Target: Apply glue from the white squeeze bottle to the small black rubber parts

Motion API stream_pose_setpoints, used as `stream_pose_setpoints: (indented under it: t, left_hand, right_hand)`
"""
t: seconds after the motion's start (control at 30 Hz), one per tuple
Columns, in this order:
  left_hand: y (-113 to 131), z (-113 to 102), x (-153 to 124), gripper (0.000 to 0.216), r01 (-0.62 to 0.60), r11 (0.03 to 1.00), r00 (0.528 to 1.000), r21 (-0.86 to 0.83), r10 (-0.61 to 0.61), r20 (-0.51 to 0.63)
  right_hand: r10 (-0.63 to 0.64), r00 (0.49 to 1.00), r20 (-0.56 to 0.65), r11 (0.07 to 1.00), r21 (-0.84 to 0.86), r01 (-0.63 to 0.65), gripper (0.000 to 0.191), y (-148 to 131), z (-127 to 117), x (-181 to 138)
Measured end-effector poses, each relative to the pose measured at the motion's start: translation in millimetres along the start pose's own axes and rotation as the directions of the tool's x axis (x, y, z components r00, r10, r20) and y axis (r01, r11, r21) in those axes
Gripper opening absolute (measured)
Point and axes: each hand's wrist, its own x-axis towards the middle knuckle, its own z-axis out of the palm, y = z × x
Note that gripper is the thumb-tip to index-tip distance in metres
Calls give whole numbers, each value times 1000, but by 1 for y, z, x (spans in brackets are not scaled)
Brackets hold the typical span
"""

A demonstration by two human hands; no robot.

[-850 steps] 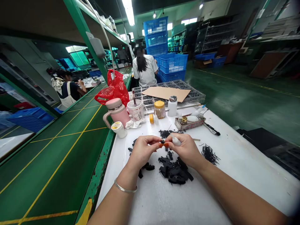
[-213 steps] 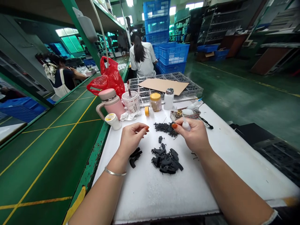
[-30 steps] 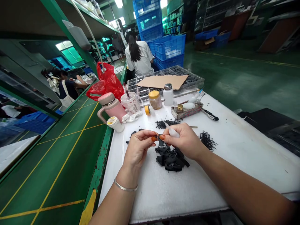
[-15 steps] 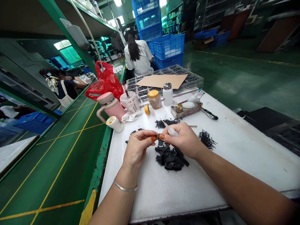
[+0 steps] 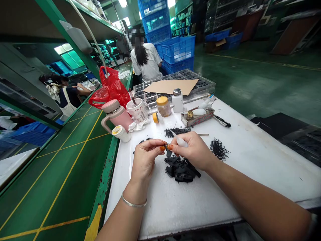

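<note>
- Left hand (image 5: 142, 159) pinches a small black part (image 5: 166, 146).
- Right hand (image 5: 194, 150) pinches it too, gripping a white bottle (image 5: 182, 142).
- Black pieces (image 5: 182, 171) lie heaped just beside.

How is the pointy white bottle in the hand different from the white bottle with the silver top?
The pointy bottle narrows to a point; the silver-topped bottle ends wide and round. The pointy bottle is tilted in the right hand; the silver-topped bottle stands on the table. Both are white.
</note>
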Motion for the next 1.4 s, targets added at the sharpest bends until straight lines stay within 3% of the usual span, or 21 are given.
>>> stream_pose_setpoints:
  t: [0.2, 0.53, 1.4]
  left_hand:
    - [-2, -2, 3, 16, 78, 993, 997, -94, -79, -14]
    - [-2, -1, 1, 15, 75, 992, 997, -102, -75, 10]
    - [-3, 0, -2, 13, -99, 989, 994, 107, 104, -41]
  right_hand:
    - [-2, 1000, -19, 1000, 4, 2, 28, -1, -1, -1]
    - [-23, 999, -26, 1000, 3, 23, 29, -1, -1, 0]
    - [-149, 986, -78, 967, -222, 129, 25, 1, 1, -3]
